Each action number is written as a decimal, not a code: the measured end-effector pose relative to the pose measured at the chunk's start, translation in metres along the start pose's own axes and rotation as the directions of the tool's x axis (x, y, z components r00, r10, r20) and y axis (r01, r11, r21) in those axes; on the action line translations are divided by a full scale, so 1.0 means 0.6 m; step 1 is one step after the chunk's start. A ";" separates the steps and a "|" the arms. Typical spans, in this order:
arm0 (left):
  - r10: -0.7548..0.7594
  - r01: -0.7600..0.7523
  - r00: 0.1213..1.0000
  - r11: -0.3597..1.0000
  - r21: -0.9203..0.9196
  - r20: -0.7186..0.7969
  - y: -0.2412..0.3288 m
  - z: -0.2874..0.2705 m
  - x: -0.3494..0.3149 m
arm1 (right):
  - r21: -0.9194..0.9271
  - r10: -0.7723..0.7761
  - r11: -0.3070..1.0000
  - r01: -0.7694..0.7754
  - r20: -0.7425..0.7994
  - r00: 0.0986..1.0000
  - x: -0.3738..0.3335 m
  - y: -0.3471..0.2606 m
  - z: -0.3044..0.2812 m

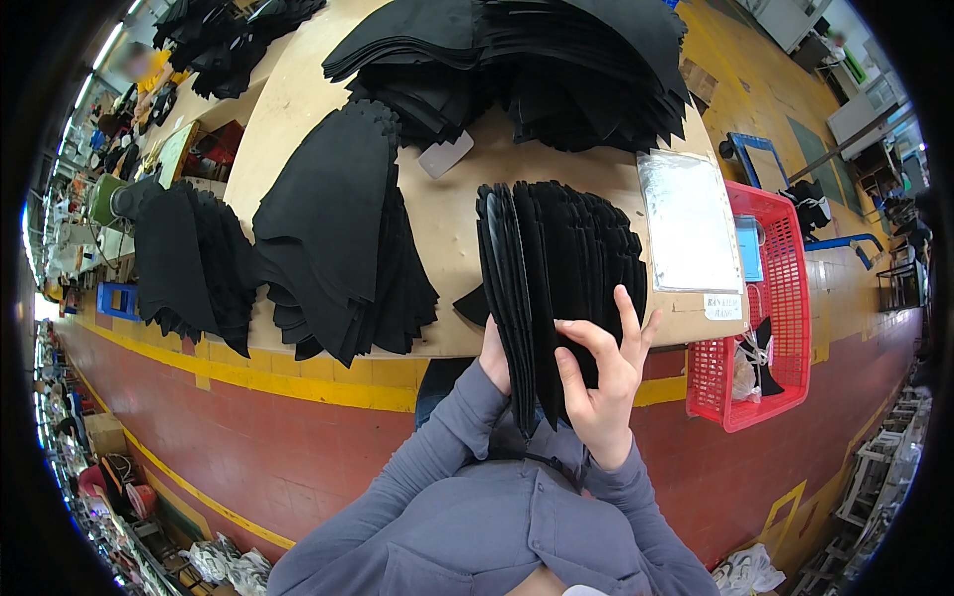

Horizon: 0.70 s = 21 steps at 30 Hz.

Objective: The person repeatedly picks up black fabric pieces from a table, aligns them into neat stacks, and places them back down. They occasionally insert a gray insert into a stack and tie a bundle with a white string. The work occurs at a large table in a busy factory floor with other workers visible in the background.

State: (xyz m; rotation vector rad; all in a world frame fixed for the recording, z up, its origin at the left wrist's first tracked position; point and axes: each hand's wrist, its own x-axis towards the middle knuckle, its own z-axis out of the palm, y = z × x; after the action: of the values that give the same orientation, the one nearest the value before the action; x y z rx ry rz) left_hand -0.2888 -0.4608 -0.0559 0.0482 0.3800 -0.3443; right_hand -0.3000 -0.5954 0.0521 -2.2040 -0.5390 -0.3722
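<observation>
A thick bundle of black cut pieces (586, 248) stands on edge at the table's front, fanned into layers on its left side. My left hand (494, 358) holds the bundle from the left; its fingers are hidden behind the layers. My right hand (604, 392) is at the bundle's near side, fingers spread, with the index fingertip touching a layer and the thumb just below it. Left of the bundle lies an overlapping pile of similar black pieces (333, 214), with a smaller pile (194, 258) at the table's left edge.
Large black stacks (507, 60) cover the table's far side, near a small pale card (446, 155). A sheet in a clear sleeve (691, 221) lies on the right. Beside the table is a red plastic basket (747, 407); a blue-framed trolley (760, 164) stands beyond.
</observation>
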 end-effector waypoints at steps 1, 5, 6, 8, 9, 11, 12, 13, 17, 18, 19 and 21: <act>-0.018 0.021 0.999 0.998 -0.053 0.049 0.002 -0.003 0.000 | -0.027 -0.018 0.999 0.018 -0.001 1.000 0.001 -0.002 0.000; 0.059 -0.063 0.989 0.998 0.023 0.134 -0.004 0.024 -0.012 | -0.117 -0.062 0.991 0.062 -0.002 0.998 0.003 -0.003 0.002; 0.126 -0.139 0.989 0.971 0.195 0.079 -0.007 0.038 -0.018 | -0.136 -0.065 0.989 0.063 -0.003 0.998 0.002 -0.002 0.001; 0.190 -0.188 0.981 0.918 0.349 0.029 -0.009 0.052 -0.022 | -0.161 -0.063 0.985 0.067 0.033 0.997 0.003 -0.007 0.000; 0.111 -0.120 0.992 0.972 0.200 0.054 -0.005 0.035 -0.011 | -0.174 -0.061 0.982 0.069 0.051 0.997 0.003 -0.009 -0.001; 0.115 -0.127 0.991 0.962 0.242 0.066 0.000 -0.001 0.007 | -0.152 -0.021 0.988 0.028 0.046 0.999 0.002 -0.004 0.001; 0.197 -0.206 0.978 0.881 0.426 0.067 -0.001 -0.020 0.010 | -0.116 0.005 0.993 0.000 0.039 0.999 0.005 -0.010 0.001; 0.108 -0.114 0.993 0.969 0.219 0.036 0.000 -0.019 0.012 | -0.079 0.031 0.996 -0.029 0.032 0.999 0.006 -0.014 0.001; 0.062 -0.065 0.997 0.995 0.082 0.042 -0.005 0.019 -0.008 | -0.108 0.032 0.994 -0.028 0.038 0.999 0.003 -0.010 0.001; 0.043 -0.044 0.999 0.999 0.013 0.024 -0.003 -0.010 0.001 | -0.105 0.030 0.994 -0.026 0.031 0.999 0.003 -0.009 0.002; 0.032 -0.030 0.997 0.999 -0.017 0.066 -0.002 -0.018 0.005 | -0.102 0.029 0.994 -0.027 0.026 0.999 0.001 -0.007 0.001; 0.040 -0.040 0.995 0.999 -0.003 0.087 -0.004 -0.031 0.009 | -0.098 0.025 0.995 -0.023 0.020 0.999 -0.002 -0.003 0.003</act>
State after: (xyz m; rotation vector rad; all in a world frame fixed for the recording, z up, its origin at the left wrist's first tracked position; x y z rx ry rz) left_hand -0.2915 -0.4624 -0.0749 0.0395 0.2924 -0.3055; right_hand -0.3018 -0.5932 0.0520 -2.3089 -0.5151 -0.3703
